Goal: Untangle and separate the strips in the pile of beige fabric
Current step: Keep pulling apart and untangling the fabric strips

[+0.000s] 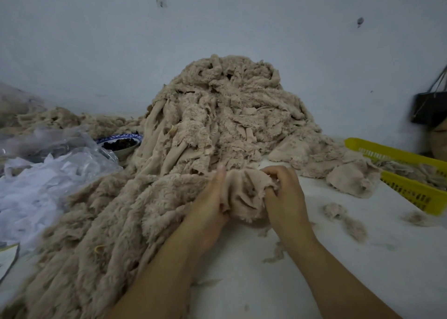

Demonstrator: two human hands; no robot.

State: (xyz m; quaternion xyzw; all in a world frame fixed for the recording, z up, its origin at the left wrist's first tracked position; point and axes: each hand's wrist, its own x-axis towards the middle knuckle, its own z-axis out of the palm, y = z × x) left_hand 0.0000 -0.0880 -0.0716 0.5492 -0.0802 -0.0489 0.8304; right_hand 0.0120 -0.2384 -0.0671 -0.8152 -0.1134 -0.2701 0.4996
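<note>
Now strip (pixel 244 195) between left hand (pixel 208 209), right hand (pixel 285 197)

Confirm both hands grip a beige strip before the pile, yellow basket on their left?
No: the head view shows the yellow basket on their right. The left hand and right hand do grip the beige strip before the pile.

1. we see the fabric pile (pixel 217 115) in plain beige throughout.
2. the strip (pixel 244 197) is the same beige, faintly pinker.
3. the basket (pixel 396 155) is bright yellow.
4. the bowl (pixel 116 139) is white with a blue patterned rim, its contents dark.
5. the plastic sheeting (pixel 36 188) is translucent white.
6. the worktop (pixel 362 270) is white, the wall (pixel 217 28) pale blue-grey, the bag (pixel 428 108) black.
</note>
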